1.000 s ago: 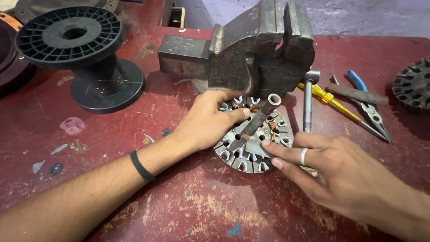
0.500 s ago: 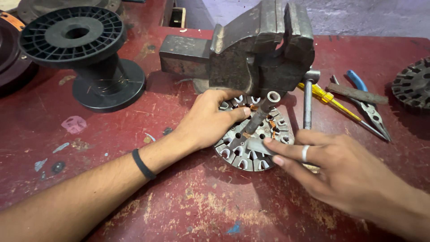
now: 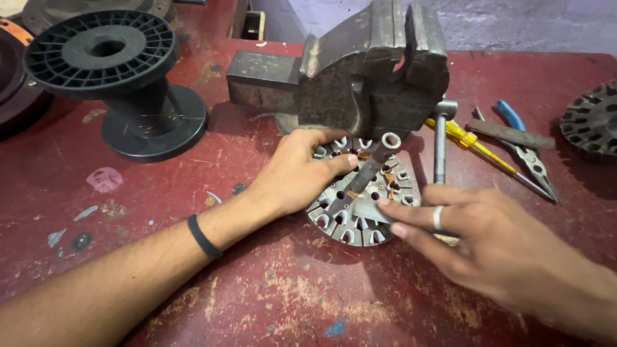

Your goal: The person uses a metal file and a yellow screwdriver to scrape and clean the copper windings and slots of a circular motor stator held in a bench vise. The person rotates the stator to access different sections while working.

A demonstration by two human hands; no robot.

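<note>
Over the last second little had shifted: the left hand (image 3: 292, 173) stayed pressed on the slotted round stator core (image 3: 360, 193), fingers curled over its far-left rim and thumb against the short metal tube (image 3: 373, 164) that leaned across its middle, while the right hand (image 3: 488, 244) had crept slightly inward, its fingertips now pinching a flat grey metal strip (image 3: 373, 209) laid on the core's near face. The core itself had not moved; it lay flat on the worn red workbench (image 3: 257, 289), just in front of the vise. So the work still looked held steady rather than advanced. Farthest left stood a black plastic spool (image 3: 116, 77), well clear of the hands. Behind the core, the heavy bench vise (image 3: 366, 71) crowded its far edge, and the vise handle (image 3: 439, 141) hung beside it. To the right lay a yellow screwdriver (image 3: 475, 144), blue-handled pliers (image 3: 524, 144) and another slotted core (image 3: 594, 119) at the edge.
</note>
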